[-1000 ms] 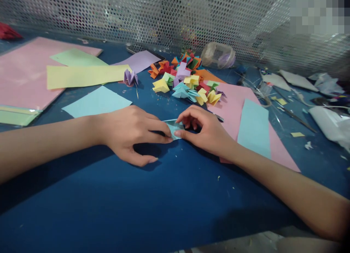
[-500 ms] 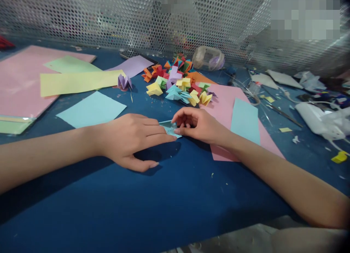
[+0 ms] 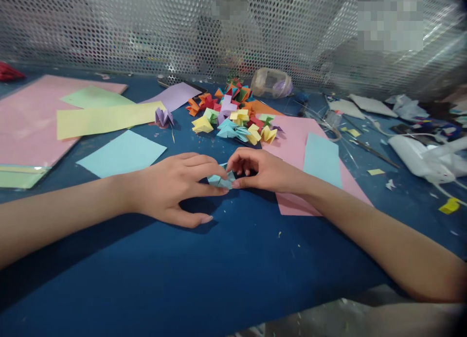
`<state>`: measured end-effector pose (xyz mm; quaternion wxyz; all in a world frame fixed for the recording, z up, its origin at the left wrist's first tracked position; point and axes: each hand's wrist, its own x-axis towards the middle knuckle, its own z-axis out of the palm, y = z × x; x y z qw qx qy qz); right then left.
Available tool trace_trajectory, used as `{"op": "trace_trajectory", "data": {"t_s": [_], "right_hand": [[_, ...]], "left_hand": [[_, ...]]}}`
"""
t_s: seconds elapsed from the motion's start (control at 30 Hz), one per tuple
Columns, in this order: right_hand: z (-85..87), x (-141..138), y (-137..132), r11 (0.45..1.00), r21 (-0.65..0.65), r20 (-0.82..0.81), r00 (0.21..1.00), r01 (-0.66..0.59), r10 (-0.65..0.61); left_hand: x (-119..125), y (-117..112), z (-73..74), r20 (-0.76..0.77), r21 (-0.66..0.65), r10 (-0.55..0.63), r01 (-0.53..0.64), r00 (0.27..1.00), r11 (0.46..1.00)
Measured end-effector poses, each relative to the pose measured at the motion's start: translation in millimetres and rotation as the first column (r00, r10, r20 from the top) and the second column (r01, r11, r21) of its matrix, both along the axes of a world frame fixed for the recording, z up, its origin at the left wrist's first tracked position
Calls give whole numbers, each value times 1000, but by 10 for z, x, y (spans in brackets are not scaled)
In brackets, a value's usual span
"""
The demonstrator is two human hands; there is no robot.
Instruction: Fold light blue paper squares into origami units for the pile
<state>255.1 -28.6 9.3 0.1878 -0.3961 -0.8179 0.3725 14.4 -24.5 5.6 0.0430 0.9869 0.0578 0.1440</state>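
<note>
A small piece of folded light-blue paper [image 3: 222,180] lies on the blue tabletop between my hands. My left hand [image 3: 178,188] is flat with its fingers apart, the fingertips resting over the paper's left part and the thumb held away. My right hand [image 3: 259,169] has its fingers curled and pinches the paper's right edge between thumb and fingertips. Left of the paper, a larger light-blue sheet [image 3: 122,153] lies partly behind my left hand. Beyond my hands sits a pile of folded paper pieces [image 3: 233,115] in many colours.
Pink sheets [image 3: 32,118] lie at the left, with a yellow strip [image 3: 109,119] and a folded purple piece [image 3: 164,117] nearby. To the right are a pink sheet [image 3: 297,133], a light-blue strip [image 3: 321,157] and a white glue gun [image 3: 419,157]. A clear plastic jar [image 3: 270,83] stands by the perforated silver screen.
My left fingers have lifted and spread a little, so more of the folded paper shows. My right hand keeps its pinch. The view has shifted slightly.
</note>
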Motion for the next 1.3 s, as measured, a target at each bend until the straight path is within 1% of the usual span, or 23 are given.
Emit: {"op": "trace_trajectory", "data": {"t_s": [0.1, 0.2, 0.27, 0.33, 0.37, 0.43, 0.5, 0.63, 0.73, 0.8, 0.83, 0.87, 0.97, 1.0, 1.03, 1.07, 1.13, 1.17, 1.2, 1.23, 1.27, 1.3], "right_hand": [[1, 0, -16, 999, 26, 18, 999, 44, -44], [3, 10, -31, 994, 96, 27, 998, 60, -63], [4, 18, -40, 986, 166, 6, 999, 31, -33], [2, 20, -51, 960, 279, -13, 1000, 7, -4], [-3, 18, -57, 936, 352, -10, 1000, -6, 10], [-23, 13, -71, 871, 490, 19, 999, -41, 36], [-52, 9, -82, 812, 576, 70, 995, -94, 66], [-100, 17, -84, 728, 659, 161, 981, -189, 109], [-99, 34, -71, 640, 713, 255, 956, -287, 145], [-85, 47, -63, 597, 719, 324, 931, -356, 165], [-77, 52, -60, 594, 713, 339, 925, -372, 173], [-70, 58, -58, 609, 701, 335, 925, -371, 177], [-60, 77, -52, 686, 653, 264, 945, -321, 192], [-60, 83, -50, 700, 642, 248, 949, -313, 196], [-61, 88, -47, 702, 639, 245, 948, -314, 201], [-63, 92, -44, 693, 644, 255, 945, -326, 207], [-68, 95, -38, 658, 666, 288, 935, -352, 210], [-69, 94, -36, 637, 679, 303, 930, -364, 209], [-70, 90, -35, 618, 691, 316, 926, -374, 207], [-71, 85, -37, 600, 703, 330, 923, -382, 201], [-70, 79, -41, 580, 715, 346, 918, -390, 191], [-68, 73, -47, 560, 726, 365, 914, -398, 176]], "left_hand": [[6, 11, -10, -19, 13, -30, 30, 999, 999], [12, 15, -12, -34, 38, -47, 48, 998, 998], [11, 14, -14, -40, 45, -51, 53, 998, 998], [7, 10, -17, -42, 44, -55, 57, 998, 997], [4, 7, -18, -42, 47, -56, 58, 998, 997], [-2, 1, -18, -36, 64, -55, 57, 998, 996], [-7, -4, -15, -22, 90, -40, 42, 999, 995], [-10, -6, -7, -9, 105, -17, 18, 1000, 994], [-7, -1, -15, -24, 66, -37, 38, 999, 997], [-8, 0, -24, -34, 39, -37, 39, 999, 998], [-10, 0, -28, -38, 28, -32, 33, 999, 999], [-13, 0, -29, -41, 17, -28, 29, 999, 999], [-27, 10, -24, -44, -39, -26, 25, 999, 999], [-34, 19, -20, -38, -72, -28, 25, 999, 997], [-41, 30, -16, -27, -113, -26, 22, 999, 993], [-49, 44, -13, -14, -165, -20, 18, 1000, 986], [-66, 77, -13, 37, -311, 18, -6, 999, 950], [-75, 95, -15, 72, -408, 55, -21, 996, 913], [-83, 112, -19, 102, -515, 103, -36, 989, 857], [-90, 128, -22, 127, -618, 156, -45, 979, 785], [-96, 142, -24, 142, -706, 203, -44, 969, 707], [-101, 154, -23, 150, -768, 233, -36, 961, 640]]}}
